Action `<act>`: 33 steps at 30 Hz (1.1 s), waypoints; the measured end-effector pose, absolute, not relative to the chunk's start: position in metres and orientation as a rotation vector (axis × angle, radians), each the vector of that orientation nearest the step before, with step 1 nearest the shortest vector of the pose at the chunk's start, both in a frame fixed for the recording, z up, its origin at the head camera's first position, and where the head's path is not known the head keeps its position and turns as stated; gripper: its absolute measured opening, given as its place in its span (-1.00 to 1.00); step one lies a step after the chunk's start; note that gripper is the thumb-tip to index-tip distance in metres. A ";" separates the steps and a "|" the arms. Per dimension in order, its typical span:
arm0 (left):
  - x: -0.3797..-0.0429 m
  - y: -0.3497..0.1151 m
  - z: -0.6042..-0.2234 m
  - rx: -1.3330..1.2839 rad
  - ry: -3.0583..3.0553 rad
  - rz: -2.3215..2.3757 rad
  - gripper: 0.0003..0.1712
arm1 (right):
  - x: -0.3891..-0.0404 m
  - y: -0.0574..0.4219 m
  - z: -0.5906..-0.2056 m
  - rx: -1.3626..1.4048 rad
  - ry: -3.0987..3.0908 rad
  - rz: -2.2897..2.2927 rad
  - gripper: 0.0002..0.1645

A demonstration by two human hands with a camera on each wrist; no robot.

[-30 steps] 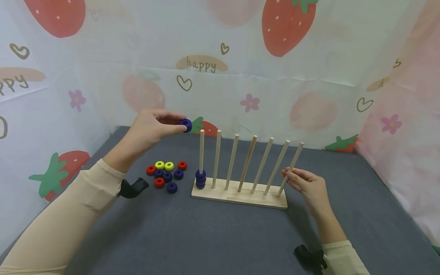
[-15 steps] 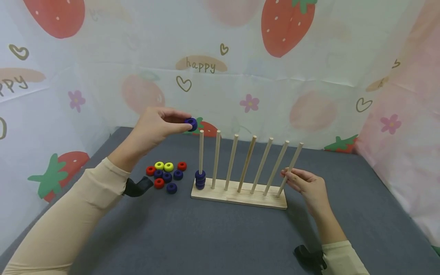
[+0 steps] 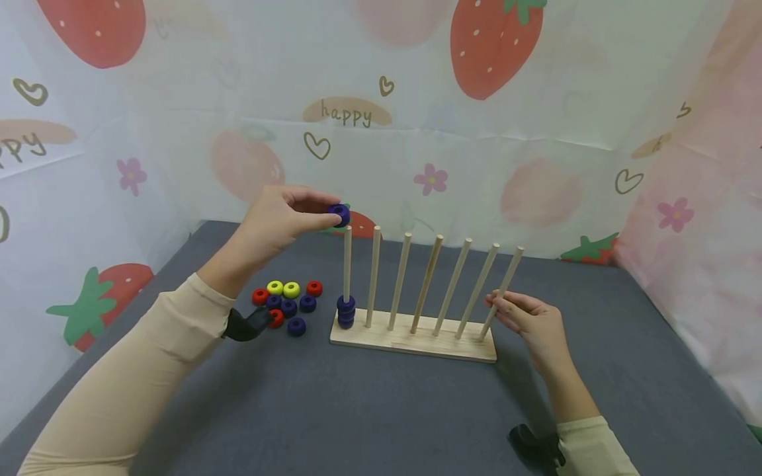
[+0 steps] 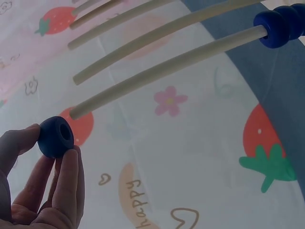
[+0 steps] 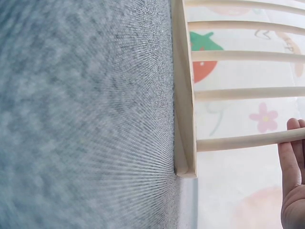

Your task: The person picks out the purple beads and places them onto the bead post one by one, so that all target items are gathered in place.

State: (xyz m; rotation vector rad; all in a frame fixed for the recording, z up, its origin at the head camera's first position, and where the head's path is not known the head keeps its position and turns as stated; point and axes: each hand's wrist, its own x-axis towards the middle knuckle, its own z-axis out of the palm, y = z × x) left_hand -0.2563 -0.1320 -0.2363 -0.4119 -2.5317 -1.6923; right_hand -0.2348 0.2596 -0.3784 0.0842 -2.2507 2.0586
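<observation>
Between thumb and fingertips my left hand (image 3: 268, 218) pinches a dark blue bead (image 3: 339, 214) with a hole through it. The bead is just above the tip of the leftmost wooden peg (image 3: 348, 264); in the left wrist view, a small gap separates the bead (image 4: 53, 138) from the peg's end (image 4: 78, 112). Several blue beads (image 3: 346, 312) are stacked at the foot of that peg. My right hand (image 3: 536, 324) holds the rightmost peg (image 3: 507, 276) between thumb and fingers. All the pegs rise from one pale wooden base (image 3: 411, 341).
Loose beads lie on the grey cloth left of the base: red (image 3: 314, 288), yellow (image 3: 291, 289) and blue (image 3: 296, 326). Several bare pegs (image 3: 401, 281) stand between my hands. A printed curtain (image 3: 381, 158) encloses the table's back and sides.
My left hand has moved right with the blue bead, from beside the leftmost peg to just above its tip. The right hand has stayed on the rightmost peg.
</observation>
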 end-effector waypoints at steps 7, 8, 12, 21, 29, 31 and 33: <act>-0.259 -0.128 -0.238 -0.432 -2.546 -1.681 -0.62 | -0.234 0.259 -0.378 0.094 -2.250 2.053 -0.54; -0.259 -0.127 -0.238 -0.434 -2.545 -1.686 -0.63 | -0.234 0.259 -0.378 0.093 -2.247 2.055 -0.54; -0.259 -0.124 -0.239 -0.451 -2.549 -1.699 -0.63 | -0.234 0.260 -0.379 0.097 -2.241 2.059 -0.46; -0.259 -0.121 -0.241 -0.439 -2.576 -1.688 -0.63 | -0.236 0.261 -0.380 0.104 -2.243 2.065 -0.63; -0.260 -0.121 -0.242 -0.437 -2.599 -1.667 -0.65 | -0.234 0.259 -0.378 0.068 -2.269 2.043 -0.63; -0.260 -0.122 -0.244 -0.445 -2.604 -1.667 -0.64 | -0.234 0.259 -0.378 0.065 -2.266 2.049 -0.64; -0.260 -0.124 -0.246 -0.442 -2.600 -1.682 -0.63 | -0.235 0.259 -0.378 0.068 -2.264 2.045 -0.61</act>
